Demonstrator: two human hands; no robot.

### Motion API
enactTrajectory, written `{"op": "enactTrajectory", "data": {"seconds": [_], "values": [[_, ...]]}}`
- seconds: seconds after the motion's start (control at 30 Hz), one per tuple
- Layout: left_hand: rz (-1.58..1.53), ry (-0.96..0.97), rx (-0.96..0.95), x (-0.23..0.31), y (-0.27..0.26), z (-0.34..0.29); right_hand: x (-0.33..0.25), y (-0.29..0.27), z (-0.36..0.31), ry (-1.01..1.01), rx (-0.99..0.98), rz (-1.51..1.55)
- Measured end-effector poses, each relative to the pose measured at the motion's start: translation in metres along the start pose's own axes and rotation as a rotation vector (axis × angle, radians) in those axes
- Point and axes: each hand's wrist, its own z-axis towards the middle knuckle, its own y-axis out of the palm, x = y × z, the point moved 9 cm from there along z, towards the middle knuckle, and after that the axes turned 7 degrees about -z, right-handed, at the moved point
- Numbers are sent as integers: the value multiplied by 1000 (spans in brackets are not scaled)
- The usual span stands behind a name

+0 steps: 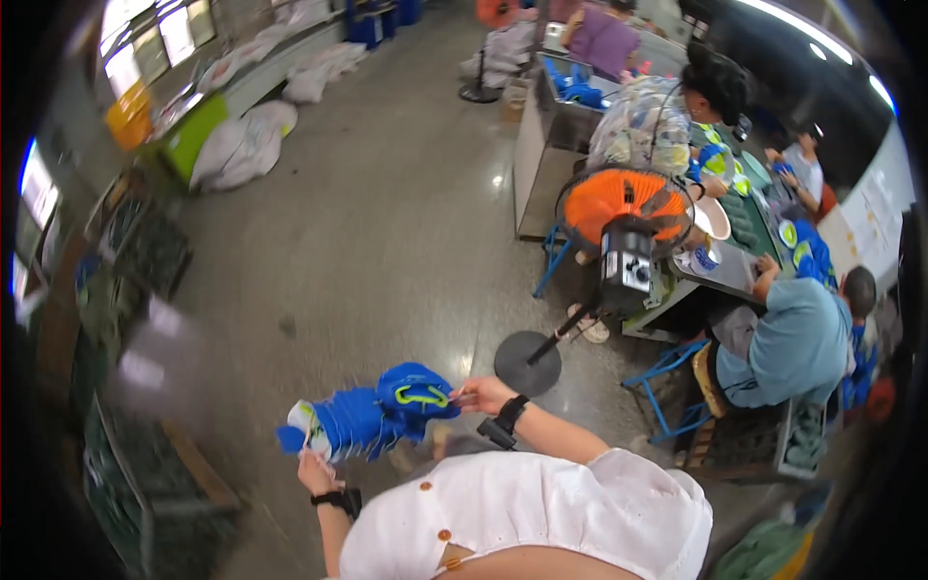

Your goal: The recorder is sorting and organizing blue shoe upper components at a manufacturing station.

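A long bundle of blue shoe uppers point(353, 418), nested one behind another with ragged loose edges, hangs in front of my body. One upper at its right end shows a lime-green rimmed opening; a white and lime piece shows at the left end. My left hand point(317, 472) is closed on the left end, below the white piece. At the other end, my right hand point(483, 394) pinches the edge beside the lime-rimmed opening. Both wrists wear black bands. The bundle hides part of the floor below it.
An orange floor fan point(628, 208) on a round black base point(528, 364) stands ahead right. Beyond it, several people sit at a green-topped workbench point(739, 217) with blue and lime pieces. Racks point(145, 483) line the left; white sacks point(242, 145) lie farther back.
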Motion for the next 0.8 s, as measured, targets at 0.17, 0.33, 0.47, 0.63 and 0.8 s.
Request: {"op": "enactTrajectory", "data": {"seconds": [0.17,0.33,0.47,0.63,0.8], "values": [[10,154,-28,101,40,80,-125,107,85,-33,-248,-426],[48,193,-8,122,133,205,-239,139,187,-91,-375,-489],[406,435,-106,139,275,309,-299,110,275,59,-240,-393],[231,142,-520,136,513,401,-449,61,323,-47,-75,-481],[364,217,-834,173,773,404,-551,-18,357,-125,46,-214]]}}
